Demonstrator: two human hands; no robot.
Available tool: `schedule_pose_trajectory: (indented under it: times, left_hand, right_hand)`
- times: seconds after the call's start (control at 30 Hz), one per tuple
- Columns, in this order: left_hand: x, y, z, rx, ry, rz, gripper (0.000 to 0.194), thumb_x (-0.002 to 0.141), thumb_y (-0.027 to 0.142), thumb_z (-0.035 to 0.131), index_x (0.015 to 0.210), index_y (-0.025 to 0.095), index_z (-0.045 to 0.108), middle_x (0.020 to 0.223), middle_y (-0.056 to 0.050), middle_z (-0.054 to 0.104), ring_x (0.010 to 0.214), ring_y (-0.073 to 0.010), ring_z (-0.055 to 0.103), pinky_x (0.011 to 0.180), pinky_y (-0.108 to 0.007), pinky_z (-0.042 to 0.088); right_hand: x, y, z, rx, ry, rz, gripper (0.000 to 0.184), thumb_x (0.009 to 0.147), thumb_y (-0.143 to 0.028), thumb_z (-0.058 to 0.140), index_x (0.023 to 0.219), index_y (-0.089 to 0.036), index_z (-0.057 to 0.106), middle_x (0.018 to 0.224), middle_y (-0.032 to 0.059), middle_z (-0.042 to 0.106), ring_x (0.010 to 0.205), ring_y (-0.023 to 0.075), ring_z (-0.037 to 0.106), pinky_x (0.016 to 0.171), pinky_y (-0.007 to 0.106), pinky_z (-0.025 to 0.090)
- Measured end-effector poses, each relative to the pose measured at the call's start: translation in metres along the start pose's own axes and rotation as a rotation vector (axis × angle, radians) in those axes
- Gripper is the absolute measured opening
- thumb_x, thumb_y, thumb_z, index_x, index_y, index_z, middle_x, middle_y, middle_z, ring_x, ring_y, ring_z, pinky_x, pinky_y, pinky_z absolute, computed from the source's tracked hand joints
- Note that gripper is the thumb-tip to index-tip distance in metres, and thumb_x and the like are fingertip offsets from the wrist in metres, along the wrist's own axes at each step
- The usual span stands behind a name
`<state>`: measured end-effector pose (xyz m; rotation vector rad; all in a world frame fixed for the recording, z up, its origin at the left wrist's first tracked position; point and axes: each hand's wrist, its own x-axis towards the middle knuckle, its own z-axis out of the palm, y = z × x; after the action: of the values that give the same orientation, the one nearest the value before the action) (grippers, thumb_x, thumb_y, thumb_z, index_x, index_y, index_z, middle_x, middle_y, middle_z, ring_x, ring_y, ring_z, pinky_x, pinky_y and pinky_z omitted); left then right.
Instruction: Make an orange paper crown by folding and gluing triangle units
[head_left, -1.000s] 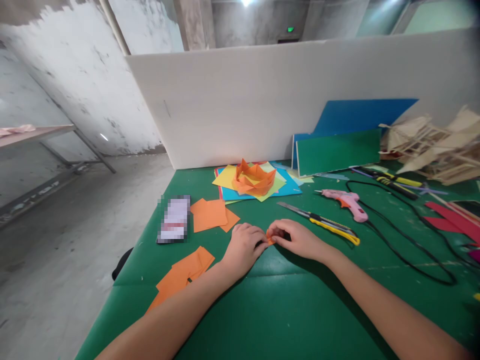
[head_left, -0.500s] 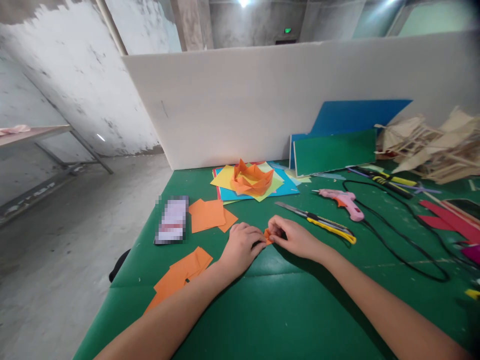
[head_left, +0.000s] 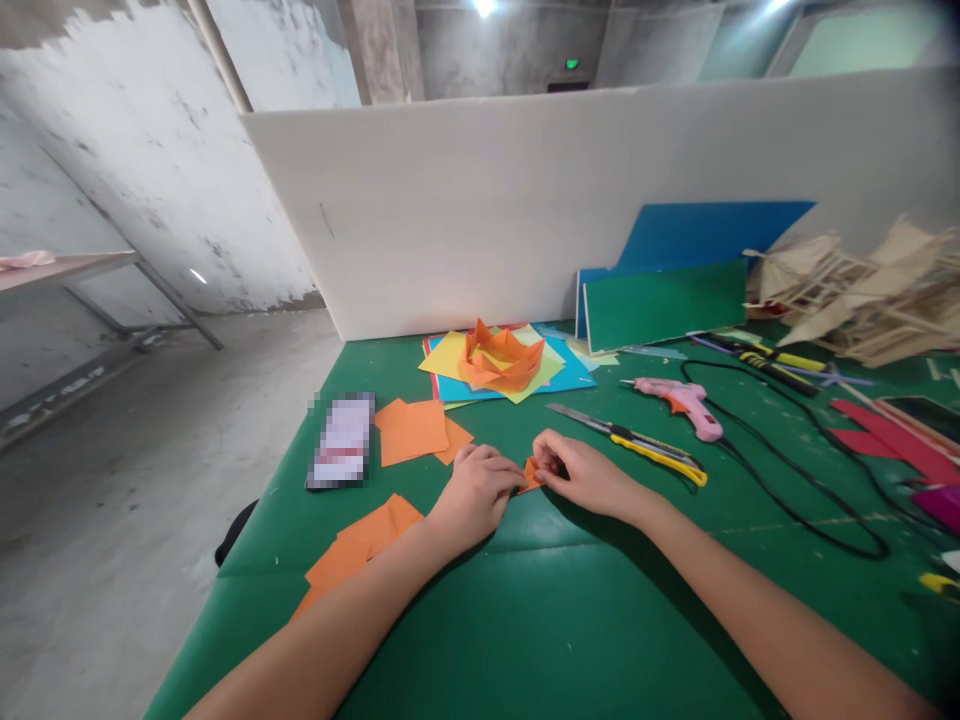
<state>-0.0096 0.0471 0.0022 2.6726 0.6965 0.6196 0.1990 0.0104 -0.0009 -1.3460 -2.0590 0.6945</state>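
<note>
Between my hands, on the green tabletop (head_left: 570, 620), is a small folded piece of orange paper (head_left: 531, 474). My right hand (head_left: 574, 470) pinches its right side between thumb and fingers. My left hand (head_left: 480, 490) is closed over its left edge, with the thumb mostly hidden behind the fingers. Beyond them, an orange folded-paper ring with pointed tips (head_left: 502, 362) sits on a pile of coloured sheets. Square orange sheets (head_left: 412, 432) lie beyond my left hand, and more orange sheets (head_left: 360, 545) lie partly beneath my left forearm.
A utility knife (head_left: 637, 445) with its blade out lies beyond my right hand. Right of it are a pink glue gun (head_left: 686, 402) with a black cord, and red strips (head_left: 896, 440). A phone (head_left: 341, 440) lies at the left edge. White board (head_left: 480, 220) stands behind.
My left fingers have shifted slightly left, so more of the folded orange paper shows between the hands. The right hand keeps its pinch. The view has moved slightly.
</note>
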Motion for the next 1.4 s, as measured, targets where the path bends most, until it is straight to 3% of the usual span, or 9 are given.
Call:
schedule_pose_trajectory:
  times: [0.37, 0.57, 0.77, 0.97, 1.2, 1.4]
  left_hand:
    - [-0.001, -0.001, -0.007, 0.044, -0.027, 0.128, 0.026, 0.078, 0.004, 0.046, 0.082, 0.02, 0.066, 0.099, 0.002, 0.071, 0.089, -0.0186, 0.053, 0.086, -0.037, 0.034]
    - [0.0, 0.003, -0.008, 0.168, -0.06, 0.19, 0.021, 0.08, 0.007, 0.045, 0.074, 0.018, 0.062, 0.097, 0.0, 0.071, 0.085, -0.0187, 0.052, 0.084, -0.037, 0.035]
    - [0.0, 0.008, -0.008, 0.206, -0.109, 0.15, 0.019, 0.079, 0.007, 0.046, 0.079, 0.018, 0.061, 0.095, -0.003, 0.069, 0.089, -0.0189, 0.054, 0.085, -0.036, 0.035]
    - [-0.002, 0.009, -0.007, 0.133, -0.13, 0.11, 0.035, 0.079, 0.005, 0.044, 0.103, 0.022, 0.063, 0.101, -0.002, 0.067, 0.094, -0.0174, 0.056, 0.092, -0.037, 0.033]
    - [0.0, 0.011, -0.003, 0.137, -0.127, 0.065, 0.034, 0.077, 0.004, 0.046, 0.1, 0.02, 0.065, 0.101, -0.004, 0.065, 0.096, -0.0199, 0.054, 0.093, -0.039, 0.035]
    - [0.0, 0.008, 0.0, 0.081, -0.092, 0.066, 0.034, 0.076, 0.001, 0.044, 0.094, 0.021, 0.064, 0.118, -0.001, 0.063, 0.112, -0.0205, 0.049, 0.098, -0.039, 0.033]
  right_hand:
    - [0.0, -0.002, 0.0, -0.017, -0.001, 0.007, 0.011, 0.084, -0.017, 0.05, 0.085, -0.023, 0.041, 0.072, -0.0037, 0.051, 0.065, 0.0132, 0.05, 0.059, 0.024, 0.037]
    - [0.001, 0.001, 0.002, -0.034, 0.006, 0.002, 0.01, 0.084, -0.018, 0.05, 0.085, -0.023, 0.042, 0.072, -0.0033, 0.051, 0.066, 0.0134, 0.051, 0.059, 0.024, 0.037]
    - [0.001, 0.004, 0.004, -0.067, 0.019, -0.043, 0.008, 0.085, -0.017, 0.05, 0.083, -0.022, 0.043, 0.073, -0.0021, 0.052, 0.067, 0.0141, 0.05, 0.061, 0.025, 0.037]
    - [0.001, 0.004, 0.004, -0.069, 0.003, -0.051, 0.007, 0.084, -0.015, 0.048, 0.084, -0.021, 0.048, 0.076, -0.0003, 0.055, 0.069, 0.0147, 0.05, 0.062, 0.025, 0.038]
    - [0.001, 0.0, 0.002, -0.026, 0.012, -0.023, 0.006, 0.084, -0.016, 0.05, 0.082, -0.021, 0.049, 0.075, -0.0008, 0.054, 0.069, 0.0148, 0.051, 0.062, 0.026, 0.038]
    - [-0.003, 0.003, -0.005, 0.109, -0.016, 0.016, 0.005, 0.09, -0.025, 0.046, 0.09, -0.021, 0.05, 0.081, 0.0008, 0.055, 0.073, 0.0154, 0.053, 0.067, 0.027, 0.042]
